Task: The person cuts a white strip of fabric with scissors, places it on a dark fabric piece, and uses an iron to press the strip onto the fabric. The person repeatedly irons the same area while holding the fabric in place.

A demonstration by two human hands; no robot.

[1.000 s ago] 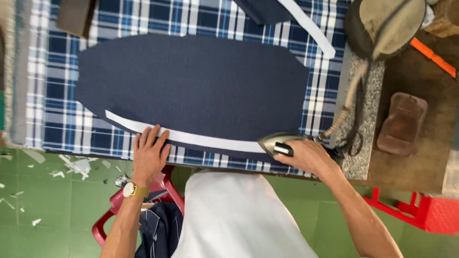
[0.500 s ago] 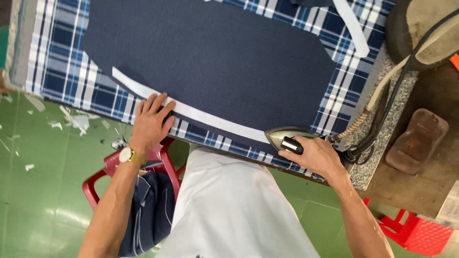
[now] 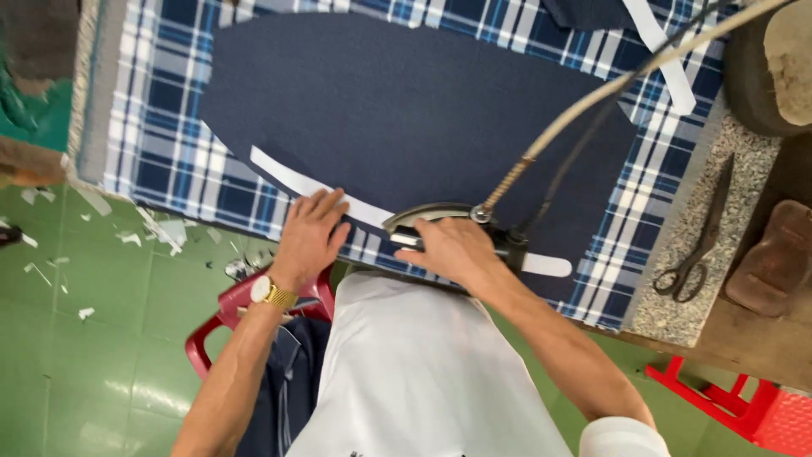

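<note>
Right hand [image 3: 452,250] wraps the iron [image 3: 440,227]; left hand [image 3: 311,233] lies open, flat, empty beside it, pinning the strip [image 3: 317,188]. Judgement: glide slowly along the strip.

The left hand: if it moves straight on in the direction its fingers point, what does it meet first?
The left hand lies flat, fingers pointing up and slightly right. Its fingertips already touch the white strip; just beyond comes the navy fabric piece, probably nothing else. The iron under the right hand stays beside that line.
</note>
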